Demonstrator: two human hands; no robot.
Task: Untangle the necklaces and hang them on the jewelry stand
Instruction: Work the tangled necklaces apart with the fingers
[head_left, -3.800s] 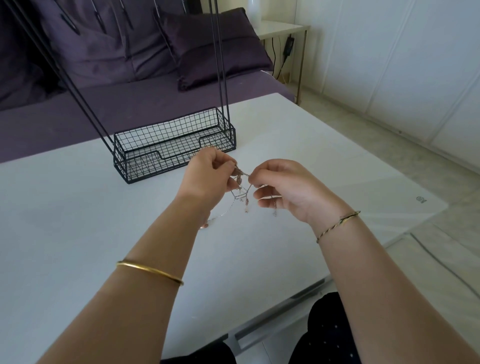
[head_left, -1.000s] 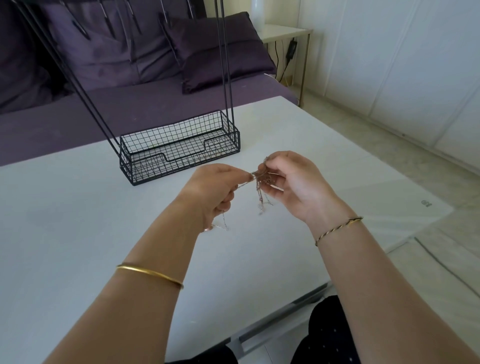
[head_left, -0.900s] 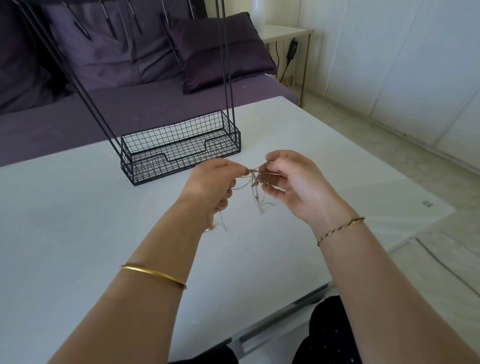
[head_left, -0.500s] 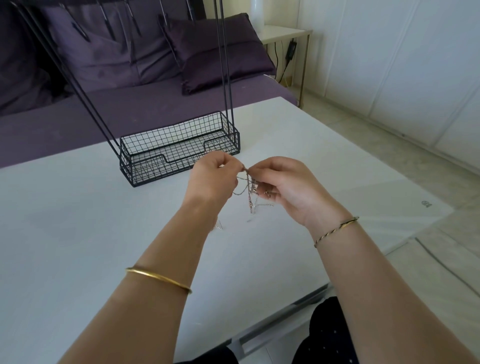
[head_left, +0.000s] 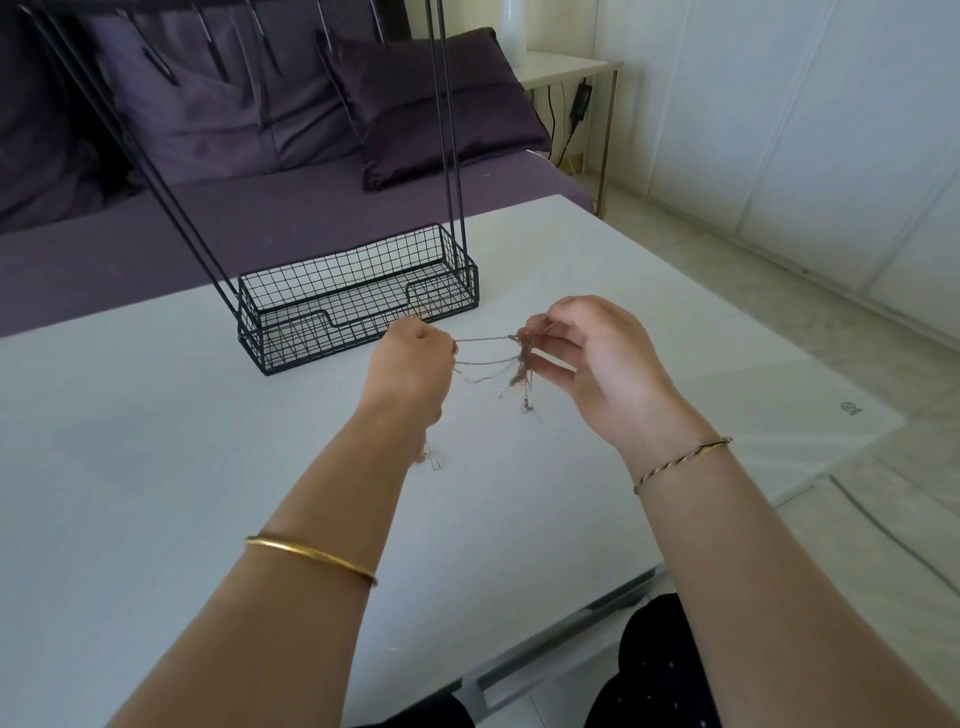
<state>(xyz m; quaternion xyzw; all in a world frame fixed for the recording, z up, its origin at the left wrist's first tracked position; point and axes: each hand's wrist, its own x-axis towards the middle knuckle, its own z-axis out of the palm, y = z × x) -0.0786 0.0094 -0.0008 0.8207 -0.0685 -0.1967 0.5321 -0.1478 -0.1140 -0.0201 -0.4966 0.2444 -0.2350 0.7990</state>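
The jewelry stand (head_left: 291, 340) sits toward the far edge of the white bench (head_left: 156, 467), its wire basket base lying lengthwise along that edge and its rods rising upward. Nearer, above the bench's middle, the left hand (head_left: 413, 364) is clenched on the necklaces (head_left: 521, 361). One strand runs taut and roughly level across to the right hand (head_left: 597, 364), which pinches the tangle, and loose ends dangle down toward the bench

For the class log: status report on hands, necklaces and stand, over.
Left hand and right hand both pinching tangled necklaces, chain stretched between. Jewelry stand just behind. Nothing in the way.
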